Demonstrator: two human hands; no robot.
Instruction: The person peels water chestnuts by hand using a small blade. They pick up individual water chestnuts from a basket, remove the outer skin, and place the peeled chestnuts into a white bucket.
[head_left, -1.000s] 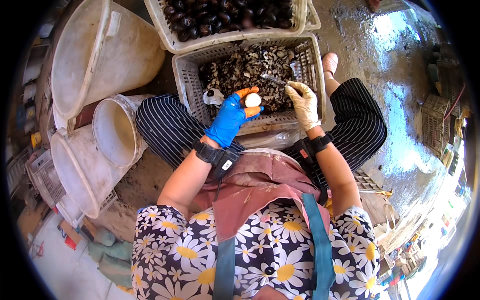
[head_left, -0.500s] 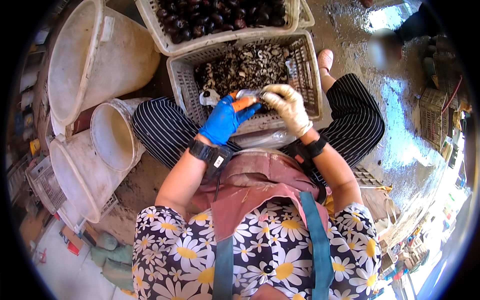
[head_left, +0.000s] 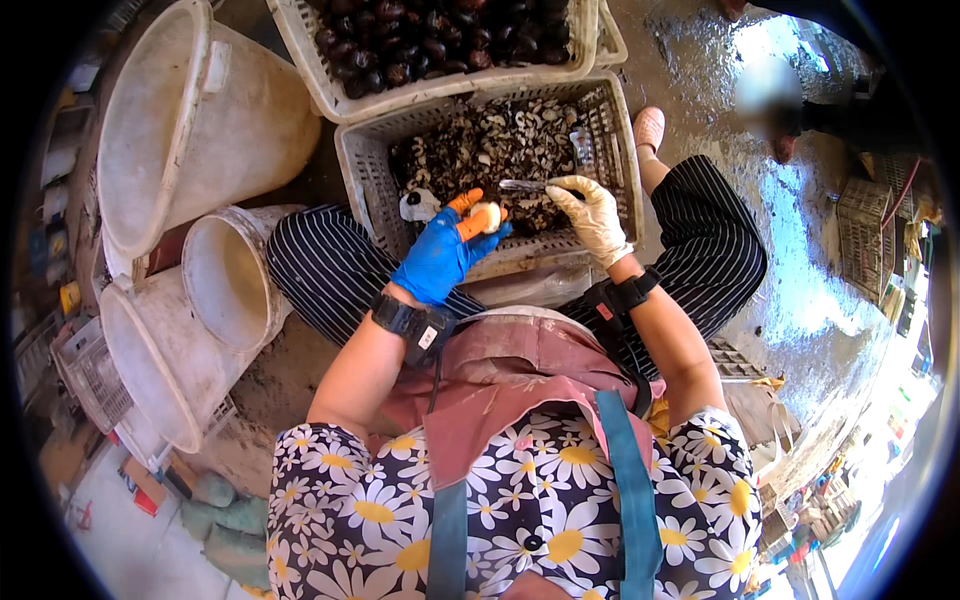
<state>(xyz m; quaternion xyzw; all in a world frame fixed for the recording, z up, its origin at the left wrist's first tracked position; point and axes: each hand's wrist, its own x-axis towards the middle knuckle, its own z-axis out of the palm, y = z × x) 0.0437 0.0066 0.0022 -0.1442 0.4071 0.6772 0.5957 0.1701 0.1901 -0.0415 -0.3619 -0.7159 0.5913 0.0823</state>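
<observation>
My left hand (head_left: 435, 258), in a blue glove with orange covers on some fingers, is closed around a pale, rounded piece (head_left: 491, 214) that looks like a peeled water chestnut. In a cream glove, my right hand (head_left: 592, 222) pinches a short metal peeling knife (head_left: 522, 186), its blade pointing left and apart from the piece. Both hands are over the near part of a grey-white slatted crate (head_left: 352, 165), where dark and whitish peelings (head_left: 490, 140) lie. Behind it, a second crate (head_left: 330, 98) is full of dark, shiny, round water chestnuts (head_left: 432, 48).
White buckets, a large one (head_left: 215, 130) and a smaller one (head_left: 235, 275), stand at my left. A black-and-white object (head_left: 418, 205) lies at the peelings crate's left side. Wet floor (head_left: 800, 280) stretches to the right, with another person's dark-clothed limb at the upper right.
My right hand has drawn the knife away from the piece, and the two hands have parted slightly. The pale piece now shows in my left hand.
</observation>
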